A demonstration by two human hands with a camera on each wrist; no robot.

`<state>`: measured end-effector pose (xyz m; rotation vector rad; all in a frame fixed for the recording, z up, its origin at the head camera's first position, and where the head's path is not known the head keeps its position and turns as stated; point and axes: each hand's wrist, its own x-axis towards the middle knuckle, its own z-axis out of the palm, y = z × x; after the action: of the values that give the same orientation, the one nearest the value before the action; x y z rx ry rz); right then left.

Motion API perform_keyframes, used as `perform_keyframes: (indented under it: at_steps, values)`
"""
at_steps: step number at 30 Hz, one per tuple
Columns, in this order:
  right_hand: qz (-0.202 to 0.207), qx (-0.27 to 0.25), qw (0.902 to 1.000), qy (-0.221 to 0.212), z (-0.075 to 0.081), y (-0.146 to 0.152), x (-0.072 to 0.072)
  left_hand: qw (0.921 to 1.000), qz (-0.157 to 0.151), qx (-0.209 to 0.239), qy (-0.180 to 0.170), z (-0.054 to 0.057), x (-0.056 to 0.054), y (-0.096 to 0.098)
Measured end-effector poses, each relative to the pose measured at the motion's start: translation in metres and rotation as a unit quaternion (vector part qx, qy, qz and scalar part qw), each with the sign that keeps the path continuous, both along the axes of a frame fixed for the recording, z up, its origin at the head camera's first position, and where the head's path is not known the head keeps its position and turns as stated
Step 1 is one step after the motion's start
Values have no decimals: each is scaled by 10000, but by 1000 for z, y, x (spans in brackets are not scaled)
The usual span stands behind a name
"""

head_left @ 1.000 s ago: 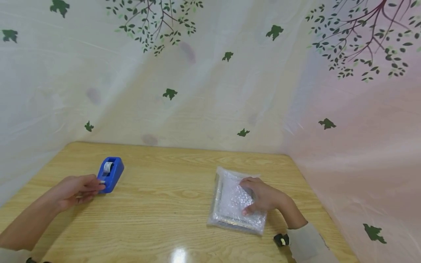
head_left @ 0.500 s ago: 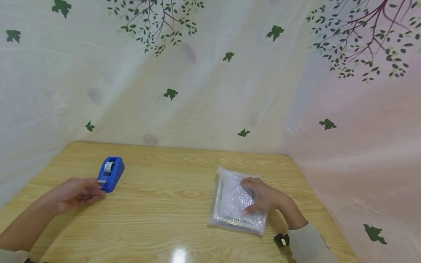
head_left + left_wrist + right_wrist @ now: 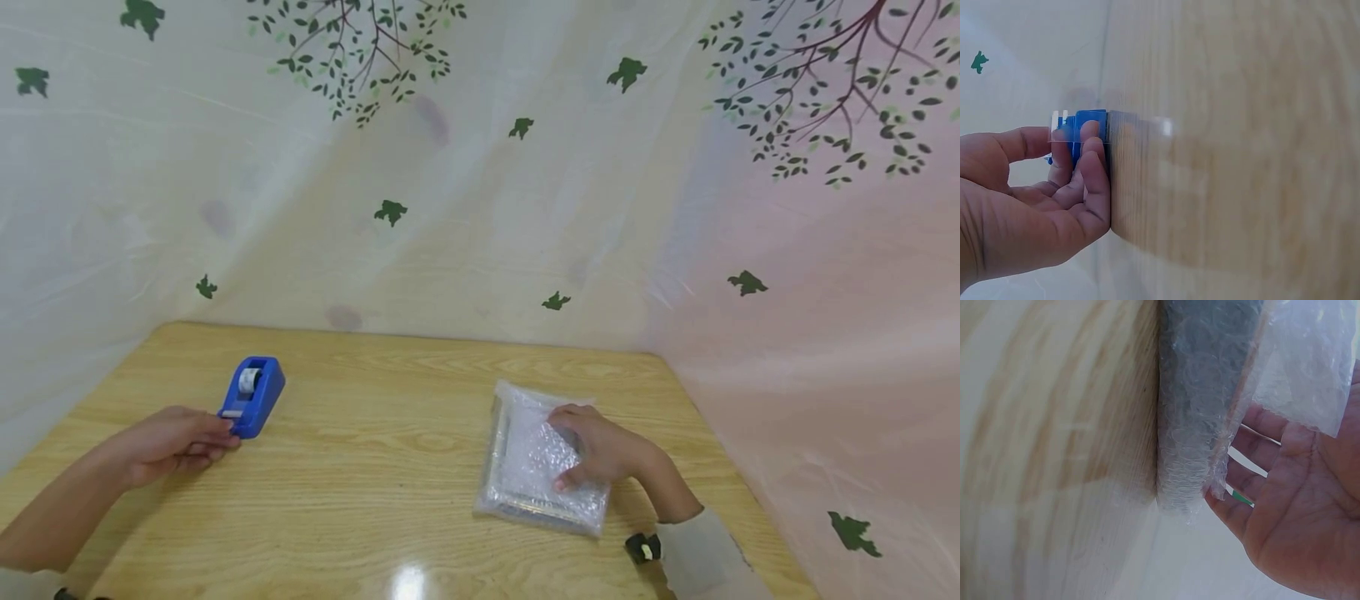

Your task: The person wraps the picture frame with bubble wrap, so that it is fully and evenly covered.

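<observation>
On the left of the table, my left hand [image 3: 168,446] is at the front end of a blue tape dispenser [image 3: 258,400] with a roll of tape in it. Thumb and forefinger pinch the end of a strip of clear tape [image 3: 1092,127], seen in the left wrist view; the other fingers curl below it. My right hand [image 3: 603,446] rests on a flat rectangular package in bubble wrap [image 3: 517,467], its thumb and fingers spread over the top. A gold-coloured edge shows through the wrap. In the right wrist view, a loose flap of bubble wrap [image 3: 1310,362] partly hides the fingers.
Both things lie on a wood-grain table [image 3: 375,533]. A pale curtain [image 3: 465,267] with printed leaves hangs behind and along the sides. A small black object [image 3: 642,547] is beside the right sleeve [image 3: 708,554].
My left fingers have shifted slightly at the dispenser's front, first lowering off the tape end and then closing on it. The right hand and the package have not moved.
</observation>
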<state>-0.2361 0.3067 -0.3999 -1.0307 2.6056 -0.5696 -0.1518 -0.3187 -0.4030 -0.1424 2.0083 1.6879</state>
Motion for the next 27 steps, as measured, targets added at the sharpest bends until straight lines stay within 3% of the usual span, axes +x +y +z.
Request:
perform_keyframes:
  at_steps: [3, 9, 27]
  values:
    - [5, -7, 10000, 12, 0, 0, -1, 9997, 30, -233, 19, 1, 0, 3]
    - [-9, -5, 10000, 4, -1, 0, -1, 9979, 395, -509, -88, 2, 1, 9]
    - [32, 2, 9998, 201, -2, 0, -1, 9964, 625, -527, -245, 5, 1, 13]
